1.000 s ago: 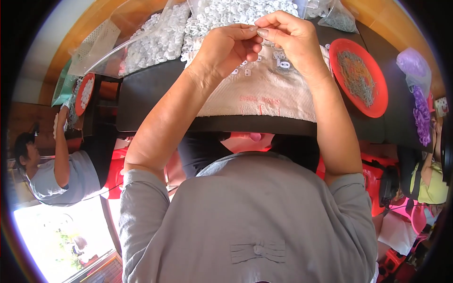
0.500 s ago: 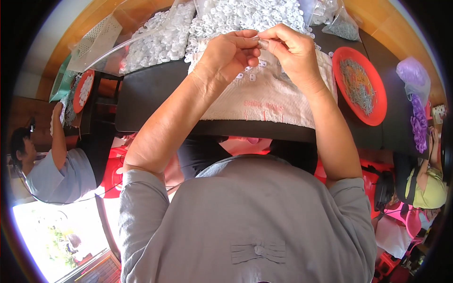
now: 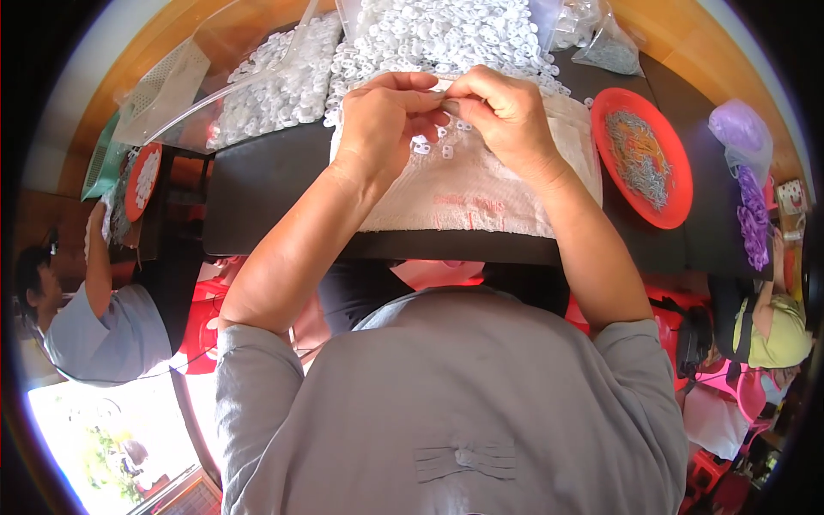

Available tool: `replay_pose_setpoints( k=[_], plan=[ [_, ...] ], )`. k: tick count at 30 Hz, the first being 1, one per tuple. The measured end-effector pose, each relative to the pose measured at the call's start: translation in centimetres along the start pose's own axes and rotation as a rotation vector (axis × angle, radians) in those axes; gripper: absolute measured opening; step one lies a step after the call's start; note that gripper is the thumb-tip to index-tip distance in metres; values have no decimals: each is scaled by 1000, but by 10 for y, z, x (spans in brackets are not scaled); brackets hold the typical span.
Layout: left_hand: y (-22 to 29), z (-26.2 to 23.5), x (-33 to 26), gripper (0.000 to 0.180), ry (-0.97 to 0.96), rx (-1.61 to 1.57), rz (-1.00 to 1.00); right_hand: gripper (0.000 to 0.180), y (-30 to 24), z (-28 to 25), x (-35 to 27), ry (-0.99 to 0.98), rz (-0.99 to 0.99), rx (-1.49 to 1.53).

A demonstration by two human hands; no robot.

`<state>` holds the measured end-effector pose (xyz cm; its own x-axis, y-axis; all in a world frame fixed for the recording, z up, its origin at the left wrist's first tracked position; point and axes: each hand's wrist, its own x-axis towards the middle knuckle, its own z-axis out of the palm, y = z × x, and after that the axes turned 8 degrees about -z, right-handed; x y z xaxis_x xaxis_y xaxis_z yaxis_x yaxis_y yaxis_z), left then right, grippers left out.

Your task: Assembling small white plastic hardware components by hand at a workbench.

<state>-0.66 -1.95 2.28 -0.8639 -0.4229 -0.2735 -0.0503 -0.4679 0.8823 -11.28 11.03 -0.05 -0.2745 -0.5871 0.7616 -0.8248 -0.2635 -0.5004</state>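
My left hand and my right hand meet fingertip to fingertip above a pale cloth. Thumb and forefinger of each are pinched together, and whatever lies between them is too small and covered to make out. The left hand's other fingers curl loosely. Just beneath the hands, several small white plastic pieces with holes lie loose on the cloth. Beyond it spreads a large heap of similar white pieces.
Right of the cloth, a red oval plate holds thin silvery and orange pieces. A clear bag and a purple bag lie farther right. At left stands a clear plastic box beside more white pieces. People sit at both sides.
Both hands have come slightly nearer and to the left, still pinched together. The whole view has shifted a little. Loose white pieces on the cloth show more plainly below the fingers.
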Motion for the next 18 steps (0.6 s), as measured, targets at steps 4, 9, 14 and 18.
replay_pose_setpoints(
  k=[4,9,14,18],
  plan=[
    [1,9,-22,19,55,122,34,5,-3,-5,1,5,86,22],
    [27,24,-120,26,-762,500,87,4,6,-12,-3,51,226,61],
    [28,58,-181,68,-1190,260,334,4,5,5,-7,-36,113,-36],
    [49,61,-167,61,-1436,501,208,3,7,8,-9,-22,144,0]
  ],
)
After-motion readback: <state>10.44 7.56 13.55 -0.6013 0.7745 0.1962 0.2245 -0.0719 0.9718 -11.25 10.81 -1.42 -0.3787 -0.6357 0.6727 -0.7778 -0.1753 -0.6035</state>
